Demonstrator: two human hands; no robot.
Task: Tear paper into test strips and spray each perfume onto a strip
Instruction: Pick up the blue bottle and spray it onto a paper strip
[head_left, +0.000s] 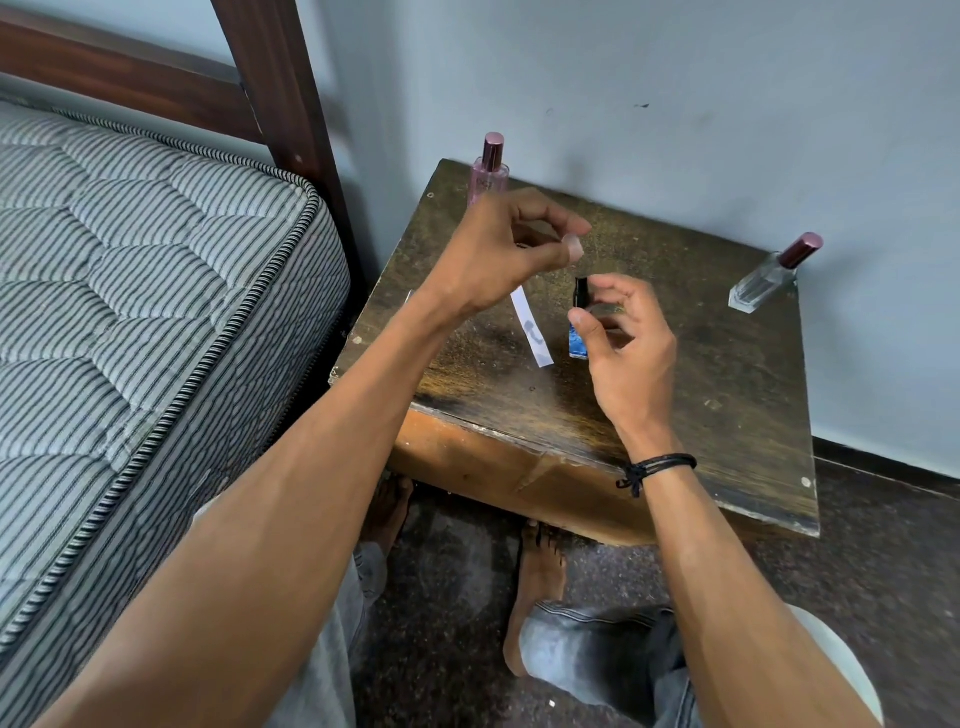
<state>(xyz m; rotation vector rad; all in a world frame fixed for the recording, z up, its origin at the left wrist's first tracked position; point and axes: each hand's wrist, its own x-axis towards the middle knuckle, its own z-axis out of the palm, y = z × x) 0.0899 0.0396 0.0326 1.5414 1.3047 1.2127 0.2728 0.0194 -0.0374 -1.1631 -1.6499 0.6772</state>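
On the dark wooden table (727, 395) my right hand (623, 343) pinches a small blue perfume bottle (577, 343) with a black cap and holds it upright. My left hand (509, 249) hovers just left of it with curled fingers, thumb and forefinger slightly apart. A white paper strip (531, 330) with grey wet marks runs out from under that hand. Its upper end is hidden, so I cannot tell whether the hand holds it. A pink perfume bottle (488, 171) stands at the table's back left corner. A clear bottle (769, 280) with a maroon cap stands at the back right.
A sliver of white paper (409, 296) shows at the table's left edge. A striped mattress (130, 312) on a dark wooden bed frame (275, 93) lies close on the left. The blue-grey wall (675, 104) backs the table. My bare feet (537, 577) rest on the speckled floor below.
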